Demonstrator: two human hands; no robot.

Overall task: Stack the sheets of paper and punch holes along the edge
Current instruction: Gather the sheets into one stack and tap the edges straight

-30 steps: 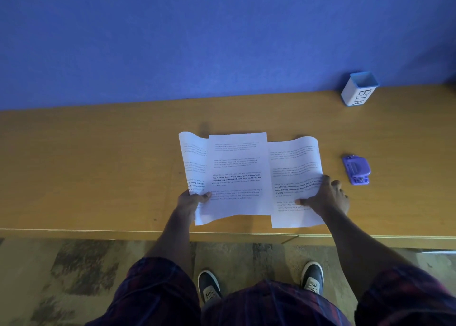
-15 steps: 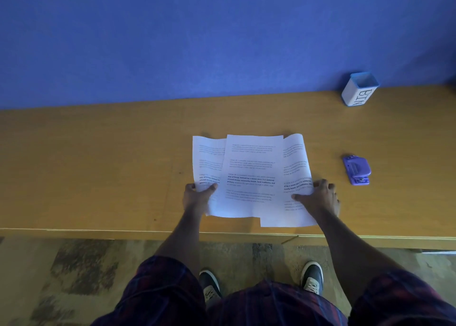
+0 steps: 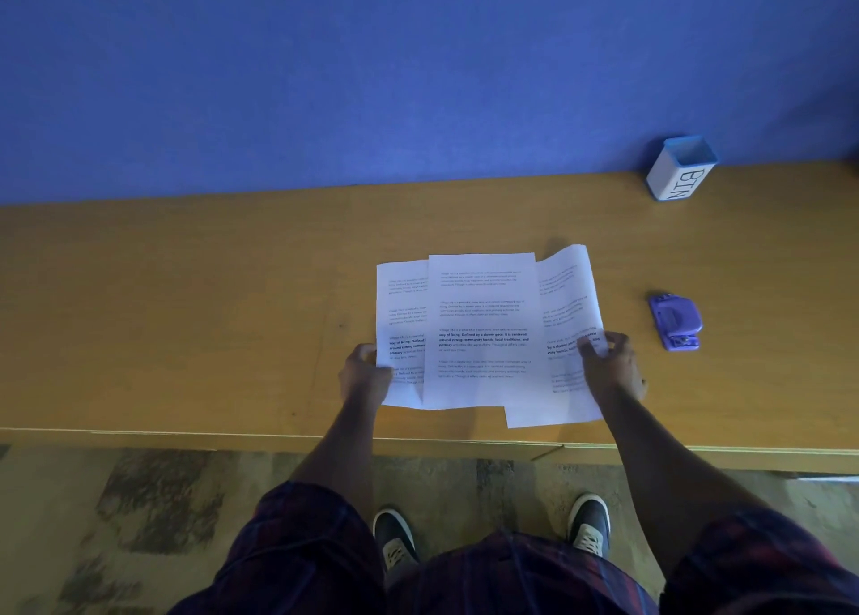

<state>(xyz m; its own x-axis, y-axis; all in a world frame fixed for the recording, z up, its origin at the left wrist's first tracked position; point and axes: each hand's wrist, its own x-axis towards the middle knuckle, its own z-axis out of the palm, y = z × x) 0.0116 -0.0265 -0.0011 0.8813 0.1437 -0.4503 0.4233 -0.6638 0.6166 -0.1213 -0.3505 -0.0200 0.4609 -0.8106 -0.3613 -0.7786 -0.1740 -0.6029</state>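
Three printed white sheets overlap on the wooden desk (image 3: 186, 317). The middle sheet (image 3: 481, 331) lies on top, the left sheet (image 3: 402, 307) peeks out beneath it, and the right sheet (image 3: 569, 298) curls upward at its far corner. My left hand (image 3: 365, 375) grips the left sheet's outer edge. My right hand (image 3: 609, 365) pinches the right sheet's outer edge and lifts it a little. A purple hole punch (image 3: 675, 321) sits on the desk to the right of my right hand, apart from the sheets.
A small blue-and-white box labelled BIN (image 3: 681, 170) stands at the back right against the blue wall (image 3: 372, 79). The desk's front edge (image 3: 232, 435) runs just below the sheets, with my shoes and patterned floor beyond it.
Both hands have pushed the outer sheets inward, so the three sheets overlap more. My right hand now pinches and lifts the right sheet's edge instead of pressing flat on it.
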